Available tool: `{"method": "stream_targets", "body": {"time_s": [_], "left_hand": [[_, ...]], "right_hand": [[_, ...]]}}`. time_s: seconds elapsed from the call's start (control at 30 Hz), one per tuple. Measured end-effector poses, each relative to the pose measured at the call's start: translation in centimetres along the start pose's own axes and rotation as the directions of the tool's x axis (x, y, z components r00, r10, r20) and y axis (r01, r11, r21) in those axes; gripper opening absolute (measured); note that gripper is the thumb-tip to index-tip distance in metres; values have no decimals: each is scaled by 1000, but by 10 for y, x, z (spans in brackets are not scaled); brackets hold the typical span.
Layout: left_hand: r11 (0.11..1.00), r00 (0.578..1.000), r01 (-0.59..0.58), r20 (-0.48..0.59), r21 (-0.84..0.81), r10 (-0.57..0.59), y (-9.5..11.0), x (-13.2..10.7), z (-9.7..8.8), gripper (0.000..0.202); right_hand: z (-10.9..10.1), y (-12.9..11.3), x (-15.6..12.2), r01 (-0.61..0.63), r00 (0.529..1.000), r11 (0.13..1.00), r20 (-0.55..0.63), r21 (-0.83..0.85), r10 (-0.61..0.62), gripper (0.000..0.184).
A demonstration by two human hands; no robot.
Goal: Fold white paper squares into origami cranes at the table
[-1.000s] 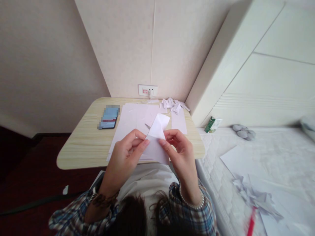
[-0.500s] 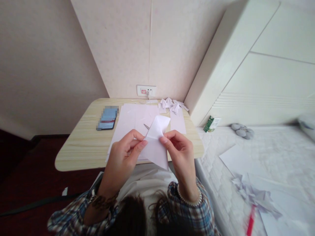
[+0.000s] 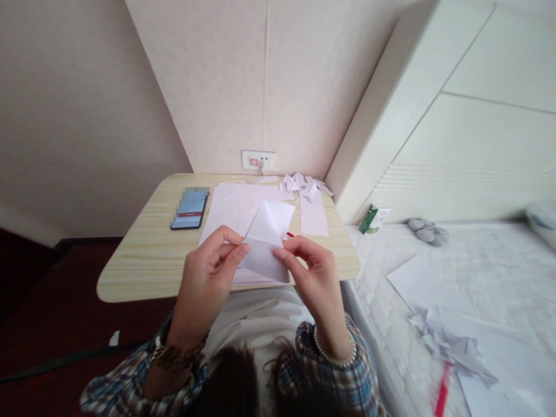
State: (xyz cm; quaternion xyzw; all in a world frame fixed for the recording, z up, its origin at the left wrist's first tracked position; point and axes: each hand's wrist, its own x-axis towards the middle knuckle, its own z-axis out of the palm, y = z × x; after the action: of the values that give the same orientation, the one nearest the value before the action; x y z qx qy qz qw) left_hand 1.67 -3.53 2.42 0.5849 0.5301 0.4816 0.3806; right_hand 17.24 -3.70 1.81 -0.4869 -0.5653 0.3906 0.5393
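Note:
A partly folded sheet of white paper (image 3: pixel 266 243) is held up over the near half of the table, its folded tip pointing away from me. My left hand (image 3: pixel 214 263) pinches its left edge between thumb and fingers. On the opposite edge, my right hand (image 3: pixel 309 266) grips it the same way. Below lie flat white sheets (image 3: pixel 228 202) on the table. A small red item (image 3: pixel 288 236) shows just beyond my right fingers, mostly covered by the paper and hand.
The wooden table (image 3: pixel 139 255) carries a phone (image 3: pixel 190 209) at left and folded paper pieces (image 3: pixel 299 184) at the back right. On the mattress (image 3: pixel 382 301) to the right lie a small green box (image 3: pixel 373 219), grey slippers-like items (image 3: pixel 428 231), crumpled folded papers (image 3: pixel 456 347) and a red object (image 3: pixel 442 391).
Both hands have shifted slightly left with the paper, which is now turned and tilted differently. The grey pointed tip beside it is hidden, while a red bit shows near my right hand.

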Motion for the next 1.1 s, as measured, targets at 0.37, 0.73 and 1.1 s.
{"method": "stream_targets", "body": {"time_s": [0.37,0.73,1.1], "left_hand": [[991,995,15,-98,-130,-28,-10,4,-1,22],[934,980,80,-146,-349,-138,-12,10,2,19],[939,968,59,-211,-339,-137,-10,12,1,32]], "right_hand": [[3,7,1,-77,995,997,66,5,76,24],[-4,17,6,-78,997,978,-8,-195,78,46],[-20,25,8,520,854,726,293,-450,-430,74]]}}
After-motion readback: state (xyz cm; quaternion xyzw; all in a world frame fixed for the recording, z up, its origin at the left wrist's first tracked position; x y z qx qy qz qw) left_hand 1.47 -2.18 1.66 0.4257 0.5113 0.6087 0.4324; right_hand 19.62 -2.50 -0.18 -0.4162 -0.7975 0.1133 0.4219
